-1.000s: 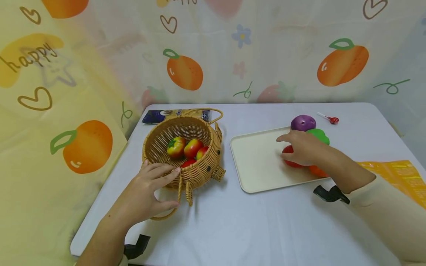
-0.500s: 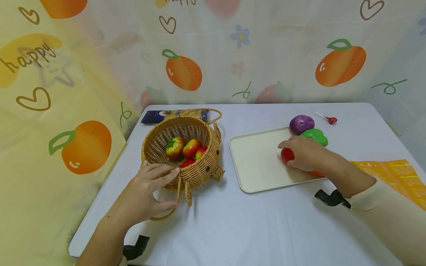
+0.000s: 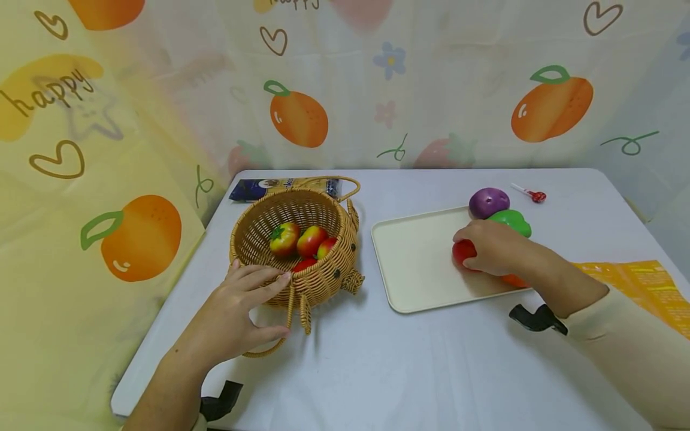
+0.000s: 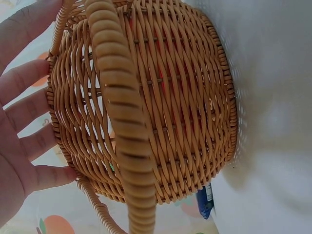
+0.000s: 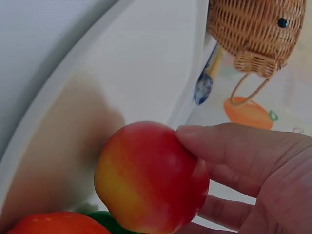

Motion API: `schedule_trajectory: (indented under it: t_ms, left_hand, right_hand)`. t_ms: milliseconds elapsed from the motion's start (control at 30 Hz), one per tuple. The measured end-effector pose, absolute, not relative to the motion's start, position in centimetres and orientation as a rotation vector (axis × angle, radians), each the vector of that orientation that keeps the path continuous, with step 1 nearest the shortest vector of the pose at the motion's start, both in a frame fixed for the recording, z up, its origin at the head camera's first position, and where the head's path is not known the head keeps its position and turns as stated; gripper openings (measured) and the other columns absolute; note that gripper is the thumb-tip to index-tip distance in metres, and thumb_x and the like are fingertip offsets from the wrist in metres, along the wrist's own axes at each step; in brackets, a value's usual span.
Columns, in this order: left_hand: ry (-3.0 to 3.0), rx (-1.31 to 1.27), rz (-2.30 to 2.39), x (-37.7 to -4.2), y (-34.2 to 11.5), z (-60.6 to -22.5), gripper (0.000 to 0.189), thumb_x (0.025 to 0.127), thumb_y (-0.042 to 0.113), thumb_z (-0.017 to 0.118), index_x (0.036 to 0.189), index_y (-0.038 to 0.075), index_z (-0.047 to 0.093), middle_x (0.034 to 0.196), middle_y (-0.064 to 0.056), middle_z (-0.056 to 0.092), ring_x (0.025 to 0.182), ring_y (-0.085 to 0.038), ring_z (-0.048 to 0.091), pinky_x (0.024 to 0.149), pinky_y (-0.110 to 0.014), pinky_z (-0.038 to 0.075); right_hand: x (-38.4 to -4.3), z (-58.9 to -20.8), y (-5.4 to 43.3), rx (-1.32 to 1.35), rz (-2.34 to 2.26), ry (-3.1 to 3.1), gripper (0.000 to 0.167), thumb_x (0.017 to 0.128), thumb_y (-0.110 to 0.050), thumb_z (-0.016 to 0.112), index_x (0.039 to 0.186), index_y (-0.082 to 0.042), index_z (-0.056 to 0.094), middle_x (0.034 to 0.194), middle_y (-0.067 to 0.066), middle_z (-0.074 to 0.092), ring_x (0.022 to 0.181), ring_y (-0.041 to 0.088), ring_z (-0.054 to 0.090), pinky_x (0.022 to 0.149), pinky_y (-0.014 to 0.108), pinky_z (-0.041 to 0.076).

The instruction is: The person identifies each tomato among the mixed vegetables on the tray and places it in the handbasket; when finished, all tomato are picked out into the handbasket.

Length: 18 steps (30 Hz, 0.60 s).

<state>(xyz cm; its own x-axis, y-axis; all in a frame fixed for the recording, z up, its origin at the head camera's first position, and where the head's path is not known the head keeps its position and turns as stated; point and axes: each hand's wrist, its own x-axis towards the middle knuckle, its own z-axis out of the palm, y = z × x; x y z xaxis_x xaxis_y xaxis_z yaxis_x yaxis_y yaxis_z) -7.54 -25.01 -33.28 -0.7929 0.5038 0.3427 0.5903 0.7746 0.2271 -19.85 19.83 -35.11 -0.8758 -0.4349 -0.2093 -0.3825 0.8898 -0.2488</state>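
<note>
My right hand (image 3: 498,248) grips a round red-and-yellow fruit (image 5: 151,178) between thumb and fingers, over the right part of a cream tray (image 3: 415,263). Straight, spread fingers of my left hand (image 3: 237,314) rest against the near rim of a wicker basket (image 3: 323,287). In the left wrist view, its fingertips touch the rim beside the handle (image 4: 122,97). Several red-and-yellow fruits (image 3: 311,241) lie inside the basket. A green bell pepper (image 3: 512,221) and an orange vegetable (image 3: 514,280), partly hidden by my right hand, are at the tray's right end.
A purple vegetable (image 3: 489,202) sits at the tray's far right corner, with a red lollipop (image 3: 537,195) beyond it. An orange-yellow packet (image 3: 628,281) lies right of the tray. Behind the basket is a blue-and-yellow packet (image 3: 253,188).
My right hand has come down, and its thumb and fingers have closed round the red fruit, which has shifted slightly left. My left hand stays at the basket rim.
</note>
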Motion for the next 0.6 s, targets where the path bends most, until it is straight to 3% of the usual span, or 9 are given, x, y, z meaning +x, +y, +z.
schedule_trajectory:
  t_ms: [600]
  left_hand:
    - [-2.655,-0.880,-0.489,-7.4,-25.1,-33.4,0.083,0.058,0.030,0.101,0.133,0.011,0.070,0.128,-0.008,0.070,0.119,-0.030,0.060,0.108,-0.078,0.031]
  right_hand:
    - [-20.2,-32.2,16.7,-0.604,-0.479,2.733,0.056,0.081,-0.022,0.087,0.132,-0.011,0.068,0.121,0.012,0.068,0.114,0.036,0.060,0.077,0.045,0.064]
